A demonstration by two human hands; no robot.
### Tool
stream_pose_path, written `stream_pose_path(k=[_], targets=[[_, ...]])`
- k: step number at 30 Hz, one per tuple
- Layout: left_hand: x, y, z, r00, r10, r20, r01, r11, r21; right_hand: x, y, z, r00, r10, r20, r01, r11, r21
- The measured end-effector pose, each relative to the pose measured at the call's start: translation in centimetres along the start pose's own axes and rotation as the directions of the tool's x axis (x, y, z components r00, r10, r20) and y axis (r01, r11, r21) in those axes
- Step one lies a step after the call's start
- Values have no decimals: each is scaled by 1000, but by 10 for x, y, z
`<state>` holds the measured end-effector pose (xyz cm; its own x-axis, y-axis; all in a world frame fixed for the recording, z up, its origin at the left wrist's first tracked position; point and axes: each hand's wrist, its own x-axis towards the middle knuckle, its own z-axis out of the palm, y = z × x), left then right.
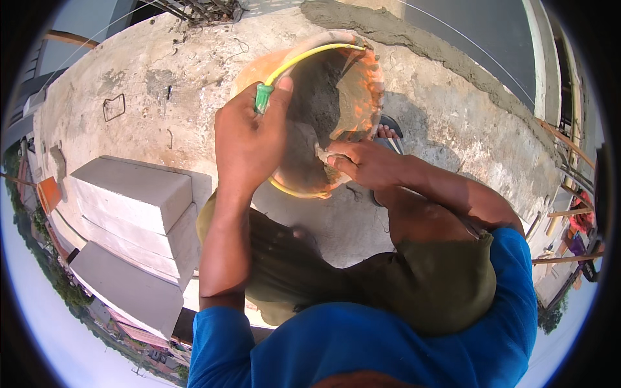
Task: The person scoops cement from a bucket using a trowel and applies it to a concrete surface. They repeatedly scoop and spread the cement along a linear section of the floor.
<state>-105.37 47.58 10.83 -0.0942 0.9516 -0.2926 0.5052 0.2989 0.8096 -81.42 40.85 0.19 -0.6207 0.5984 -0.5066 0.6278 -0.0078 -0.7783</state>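
An orange bucket [362, 84], smeared with cement, stands before me between my legs. Grey mortar [315, 90] lies inside it. Its yellow handle [304, 55] arcs along the left side and carries a green grip [263, 97]. My left hand [249, 139] is closed around the handle at this grip, with the thumb toward the bucket's rim. Over the near right part of the bucket, my right hand [365, 161] has its fingers pinched together. A small pale, cement-coated piece [321, 154] shows at its fingertips; what it belongs to is unclear.
Pale rectangular blocks [132, 194] are stacked at my left. A bent wire [114, 107] lies on the rough concrete surface [194, 97]. A strip of wet mortar [414, 42] runs along the far right edge. A sandaled foot [388, 131] is beside the bucket.
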Motion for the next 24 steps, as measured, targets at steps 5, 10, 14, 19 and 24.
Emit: stream_pose_path(k=[5,10,14,19,24], targets=[[38,-65,-55,986,-143,-81,134,985,-111,-30,-18,-48,957,217,193,-277,882,382],[37,-168,-124,876,-390,-284,357,920,-161,-56,-48,-136,950,287,124,-312,878,363],[45,-187,-146,851,-380,-363,349,925,-150,-56,-19,-178,916,397,-60,-361,880,310],[46,-204,-154,808,-452,-378,419,892,-171,38,12,-206,854,420,-308,-445,895,-14],[43,-211,-162,800,-462,-383,410,887,-213,143,-7,-202,867,145,-476,-381,808,-449]])
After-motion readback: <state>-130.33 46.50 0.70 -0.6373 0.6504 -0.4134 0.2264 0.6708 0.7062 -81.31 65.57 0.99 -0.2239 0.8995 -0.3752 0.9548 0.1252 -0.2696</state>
